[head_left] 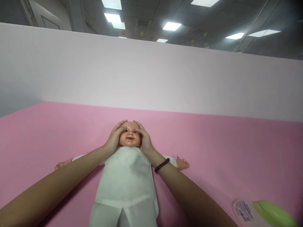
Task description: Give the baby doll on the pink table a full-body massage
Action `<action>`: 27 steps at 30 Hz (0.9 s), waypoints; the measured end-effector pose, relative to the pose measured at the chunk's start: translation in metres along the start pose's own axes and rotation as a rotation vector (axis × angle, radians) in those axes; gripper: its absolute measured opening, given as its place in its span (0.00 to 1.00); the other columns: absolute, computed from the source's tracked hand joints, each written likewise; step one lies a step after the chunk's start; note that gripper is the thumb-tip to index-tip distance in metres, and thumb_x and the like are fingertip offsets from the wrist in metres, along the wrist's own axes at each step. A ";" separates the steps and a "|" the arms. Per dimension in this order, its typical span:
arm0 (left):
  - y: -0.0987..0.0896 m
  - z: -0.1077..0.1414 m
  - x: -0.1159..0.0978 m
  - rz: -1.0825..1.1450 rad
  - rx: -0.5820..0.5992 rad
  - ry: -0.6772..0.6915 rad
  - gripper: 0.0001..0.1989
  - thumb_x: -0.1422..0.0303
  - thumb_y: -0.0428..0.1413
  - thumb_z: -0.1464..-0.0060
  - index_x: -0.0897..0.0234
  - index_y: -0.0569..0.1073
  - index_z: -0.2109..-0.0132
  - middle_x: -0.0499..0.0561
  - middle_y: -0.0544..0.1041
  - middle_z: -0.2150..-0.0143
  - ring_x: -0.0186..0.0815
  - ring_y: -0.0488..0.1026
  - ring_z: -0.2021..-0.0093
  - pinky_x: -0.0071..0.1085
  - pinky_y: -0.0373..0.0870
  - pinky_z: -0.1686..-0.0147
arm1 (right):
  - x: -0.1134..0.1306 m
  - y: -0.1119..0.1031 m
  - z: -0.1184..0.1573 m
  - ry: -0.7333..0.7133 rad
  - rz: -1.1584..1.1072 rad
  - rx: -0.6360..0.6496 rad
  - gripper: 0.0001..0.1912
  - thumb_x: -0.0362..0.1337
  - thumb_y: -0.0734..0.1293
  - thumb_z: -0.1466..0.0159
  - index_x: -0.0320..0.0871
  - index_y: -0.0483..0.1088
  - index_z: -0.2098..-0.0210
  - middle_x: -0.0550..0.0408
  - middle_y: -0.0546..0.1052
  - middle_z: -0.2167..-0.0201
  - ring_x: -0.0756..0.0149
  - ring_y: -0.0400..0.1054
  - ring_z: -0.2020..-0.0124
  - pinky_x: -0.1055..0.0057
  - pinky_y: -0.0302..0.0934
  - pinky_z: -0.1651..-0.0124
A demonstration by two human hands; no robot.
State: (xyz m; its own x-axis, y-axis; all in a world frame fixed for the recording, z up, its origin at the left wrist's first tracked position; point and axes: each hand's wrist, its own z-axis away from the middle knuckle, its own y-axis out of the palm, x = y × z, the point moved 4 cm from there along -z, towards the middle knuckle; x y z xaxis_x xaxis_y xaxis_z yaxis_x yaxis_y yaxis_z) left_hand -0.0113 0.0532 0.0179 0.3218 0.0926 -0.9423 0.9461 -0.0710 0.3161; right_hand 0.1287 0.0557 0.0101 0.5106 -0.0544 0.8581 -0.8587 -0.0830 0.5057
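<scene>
In the head view, the baby doll (126, 176) is lying on its back on a pink surface (213, 148), stretching from the centre toward six o'clock and wearing a white top and white trousers. The left hand (115, 136) and the right hand (143, 138) are spreading their fingers wide and cupping the doll's head (129, 136) from either side, holding it between them. Trouble could come if the fingers are slipping on the smooth head and letting it roll sideways, or if the right forearm (189, 192) is swinging out and knocking the green-lidded container (262, 214) at about four o'clock. The count is one doll, two hands, one black bracelet (162, 165) on the right wrist, one container cut off by the frame, and one pale wall (151, 72) rising at twelve o'clock.
</scene>
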 end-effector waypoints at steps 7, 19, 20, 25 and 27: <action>0.000 0.002 -0.001 -0.020 -0.006 0.004 0.30 0.57 0.66 0.49 0.60 0.73 0.40 0.55 0.78 0.47 0.46 0.76 0.47 0.40 0.72 0.47 | 0.001 0.002 0.003 0.008 0.011 0.019 0.29 0.43 0.72 0.47 0.50 0.73 0.46 0.55 0.73 0.41 0.52 0.65 0.37 0.54 0.59 0.33; 0.001 0.001 -0.001 0.004 -0.016 0.013 0.26 0.61 0.62 0.48 0.59 0.74 0.41 0.54 0.79 0.47 0.46 0.76 0.48 0.41 0.72 0.47 | 0.001 0.002 0.003 0.002 -0.005 0.006 0.27 0.40 0.70 0.48 0.49 0.74 0.47 0.56 0.74 0.43 0.52 0.63 0.37 0.55 0.55 0.31; 0.001 0.001 -0.001 0.008 -0.014 0.014 0.26 0.61 0.62 0.48 0.60 0.74 0.41 0.54 0.79 0.47 0.46 0.76 0.48 0.41 0.72 0.46 | 0.001 0.002 0.003 0.003 -0.009 0.006 0.27 0.41 0.70 0.48 0.49 0.74 0.48 0.56 0.74 0.44 0.52 0.63 0.37 0.55 0.55 0.31; 0.000 0.003 -0.002 -0.036 0.007 0.012 0.31 0.57 0.66 0.49 0.58 0.73 0.40 0.55 0.77 0.45 0.47 0.76 0.46 0.42 0.71 0.44 | 0.001 0.003 0.004 0.012 0.012 0.017 0.30 0.42 0.73 0.49 0.50 0.72 0.45 0.55 0.74 0.43 0.52 0.66 0.39 0.54 0.58 0.33; 0.000 0.004 -0.003 -0.065 0.009 0.025 0.32 0.57 0.68 0.51 0.58 0.73 0.40 0.56 0.76 0.43 0.47 0.75 0.45 0.42 0.71 0.44 | 0.001 0.003 0.005 0.010 0.030 0.029 0.33 0.41 0.74 0.50 0.50 0.71 0.44 0.55 0.74 0.43 0.52 0.67 0.40 0.54 0.60 0.34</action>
State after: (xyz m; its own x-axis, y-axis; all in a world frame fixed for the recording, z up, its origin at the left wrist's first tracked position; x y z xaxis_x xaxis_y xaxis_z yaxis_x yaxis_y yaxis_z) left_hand -0.0127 0.0491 0.0205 0.2609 0.1216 -0.9577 0.9646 -0.0727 0.2535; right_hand 0.1267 0.0509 0.0125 0.4841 -0.0476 0.8737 -0.8719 -0.1104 0.4770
